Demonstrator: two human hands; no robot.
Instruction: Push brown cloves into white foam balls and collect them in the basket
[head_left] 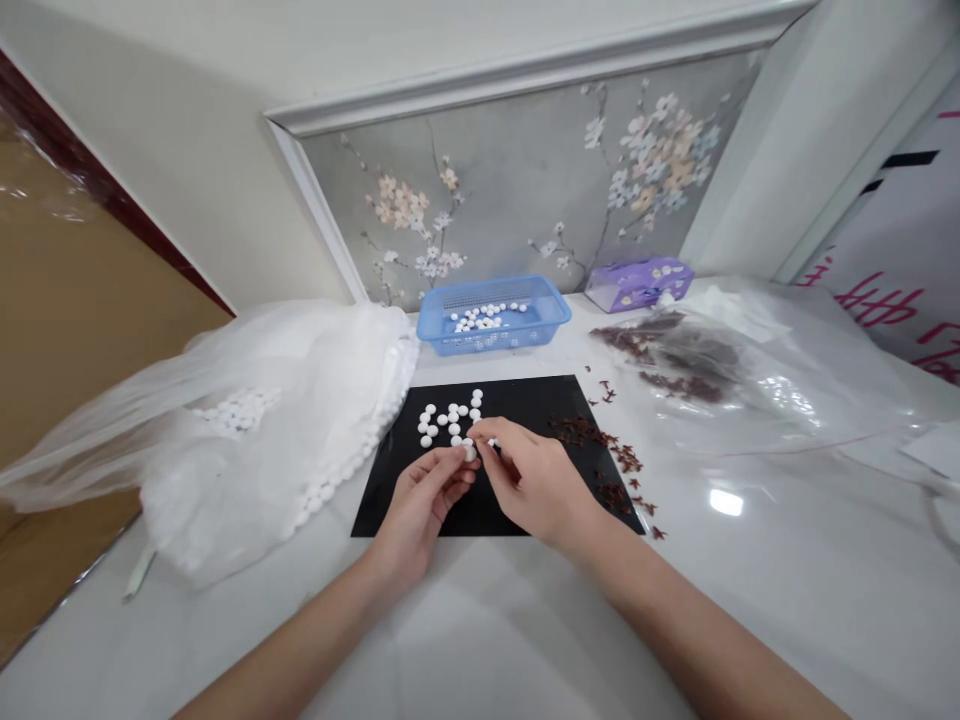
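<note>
the right hand [534,482] grip pinches a white tablet [469,452] above the black mat [525,400], the left hand [418,505] curled beside it, grip unclear; a slip could scatter the loose tablets [448,420].

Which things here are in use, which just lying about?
In use: left hand, right hand, white tablet between them, black mat, tablets on it.
Lying about: blue basket, purple tissue box, bag of white tablets, dark red bits.
</note>
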